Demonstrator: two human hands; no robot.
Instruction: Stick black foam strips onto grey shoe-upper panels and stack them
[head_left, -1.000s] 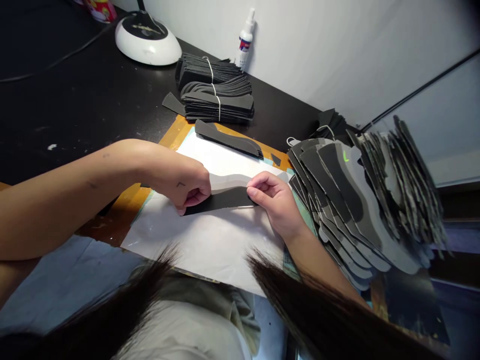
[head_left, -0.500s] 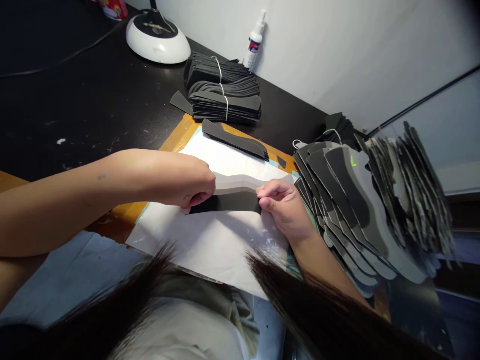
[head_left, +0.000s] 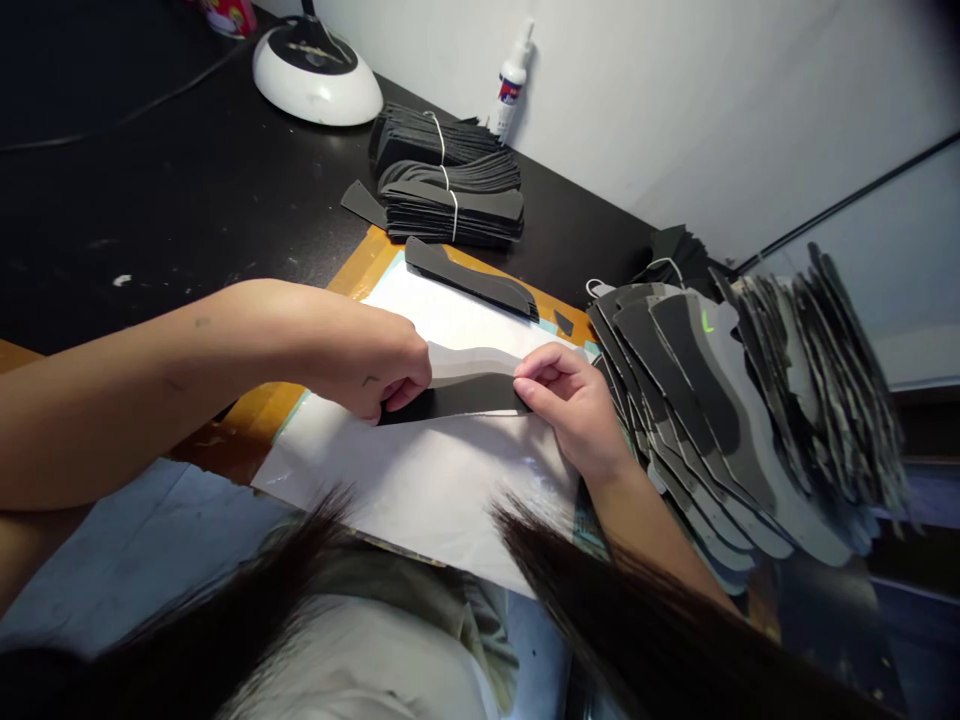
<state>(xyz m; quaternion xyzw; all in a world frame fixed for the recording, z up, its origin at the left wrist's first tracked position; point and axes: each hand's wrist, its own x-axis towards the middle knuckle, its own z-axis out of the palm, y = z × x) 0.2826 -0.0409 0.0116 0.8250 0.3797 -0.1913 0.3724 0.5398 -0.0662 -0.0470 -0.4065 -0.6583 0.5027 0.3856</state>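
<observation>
A dark curved strip lies over a light grey wavy-edged piece on the white sheet. My left hand is closed at the strip's left end, its curled fingers hiding that end. At the other end, my right hand pinches the strip's right corner between thumb and fingers. The strip's upper edge runs along the curve of the grey piece. Just beyond my hands, a small stack of dark curved strips rests at the far side of the sheet.
Bundles of black strips tied with white bands stand behind. To the right, many grey-and-black pieces are fanned out in a pile. A white bottle leans by the wall, and a white lamp base sits at the back left.
The strip's right end has shifted slightly right and its lower edge now looks straighter. My right hand has tilted a little, still pinching it; my left hand stays almost in place.
</observation>
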